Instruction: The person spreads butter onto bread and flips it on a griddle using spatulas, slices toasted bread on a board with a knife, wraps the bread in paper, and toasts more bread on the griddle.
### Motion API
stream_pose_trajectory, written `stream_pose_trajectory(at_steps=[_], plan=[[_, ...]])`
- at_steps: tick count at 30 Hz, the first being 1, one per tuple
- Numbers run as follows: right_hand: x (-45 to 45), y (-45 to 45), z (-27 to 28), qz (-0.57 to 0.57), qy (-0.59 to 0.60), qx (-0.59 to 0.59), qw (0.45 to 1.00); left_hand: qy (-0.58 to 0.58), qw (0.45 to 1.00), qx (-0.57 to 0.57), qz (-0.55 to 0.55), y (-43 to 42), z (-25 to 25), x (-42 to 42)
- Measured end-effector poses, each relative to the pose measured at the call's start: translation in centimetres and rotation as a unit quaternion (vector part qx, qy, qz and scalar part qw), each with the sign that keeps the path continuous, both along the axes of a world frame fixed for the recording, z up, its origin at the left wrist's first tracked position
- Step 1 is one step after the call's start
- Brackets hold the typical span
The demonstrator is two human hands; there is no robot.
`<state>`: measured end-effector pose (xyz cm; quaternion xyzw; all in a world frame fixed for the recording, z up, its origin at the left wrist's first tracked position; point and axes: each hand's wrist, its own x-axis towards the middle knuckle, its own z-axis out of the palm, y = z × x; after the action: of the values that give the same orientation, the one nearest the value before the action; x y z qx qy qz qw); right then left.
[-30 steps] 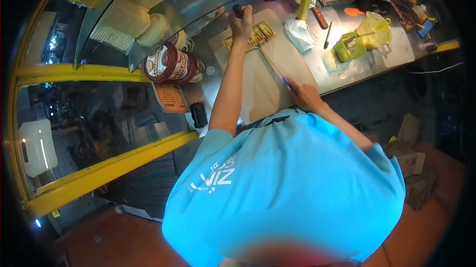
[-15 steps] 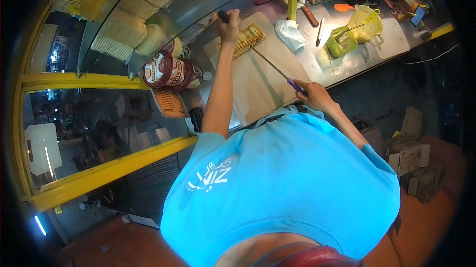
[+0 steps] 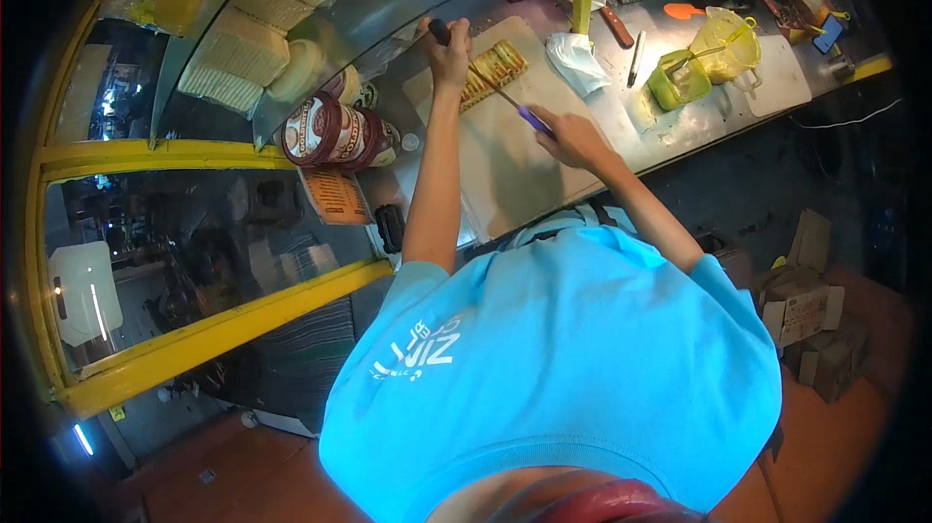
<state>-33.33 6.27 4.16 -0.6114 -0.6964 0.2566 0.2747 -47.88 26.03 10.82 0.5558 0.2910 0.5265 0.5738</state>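
Note:
A grilled, toast-like slab point(image 3: 500, 71), browned in stripes, lies on a pale cutting board point(image 3: 519, 149). At its left end my left hand point(image 3: 449, 62) is closed around a black-handled tool point(image 3: 440, 32), whose working end is hidden. My right hand point(image 3: 575, 139) grips the purple handle of a long, thin knife point(image 3: 532, 119). The knife's blade reaches up and left onto the slab, near my left hand.
Labelled tubs point(image 3: 316, 131) stand left of the board, below stacks of sliced bread point(image 3: 233, 47) behind glass. To the right are a crumpled white bag point(image 3: 580, 64), a brown-handled knife point(image 3: 617, 28), a green container point(image 3: 680, 81) and a yellow jug point(image 3: 726, 42).
My right hand has moved up and left with the knife, and the blade now lies farther across the slab. My left hand stays almost in place.

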Motion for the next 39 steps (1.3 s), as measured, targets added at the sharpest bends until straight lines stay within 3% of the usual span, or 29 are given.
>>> stream_pose_trajectory(at_steps=[2,6,9,15,20,23,27,32,35,39], plan=[[-2.1,2.3,-0.6,-0.017,-0.036,-0.022,0.999,0.005,1.0,-0.01,0.009,-0.4,-0.5,-0.1],[-2.5,-2.1,4.2,-0.018,-0.115,-0.083,0.99,-0.011,0.999,-0.006,0.031,-0.5,0.1,0.0],[-2.7,-2.3,3.4,-0.038,-0.127,-0.068,0.989,0.004,1.0,-0.015,0.016,0.0,0.3,-0.4],[-6.2,6.1,-1.3,-0.06,-0.127,-0.036,0.989,-0.018,0.999,-0.007,0.026,-0.2,-1.0,-0.2],[-2.5,-2.1,-0.1,-0.011,-0.085,-0.057,0.995,-0.029,0.995,-0.012,0.096,0.2,0.1,-0.7],[-3.6,-0.1,1.4,-0.002,-0.096,-0.108,0.99,-0.038,0.997,-0.023,0.063,-0.1,0.2,-1.0],[-5.7,6.3,-1.8,-0.024,-0.081,-0.08,0.993,-0.047,0.997,-0.014,0.058,0.0,-0.5,-0.4],[-4.5,-1.1,-1.3,-0.019,-0.056,-0.1,0.993,-0.018,0.99,0.025,0.139,-0.7,-0.5,0.2],[-3.5,-4.0,-0.9,-0.023,-0.085,-0.09,0.992,-0.035,0.993,-0.007,0.116,-0.2,-0.5,-0.4],[-5.1,2.3,-2.8,-0.037,-0.086,-0.067,0.993,-0.042,0.995,-0.013,0.093,0.0,-0.4,-0.2]])
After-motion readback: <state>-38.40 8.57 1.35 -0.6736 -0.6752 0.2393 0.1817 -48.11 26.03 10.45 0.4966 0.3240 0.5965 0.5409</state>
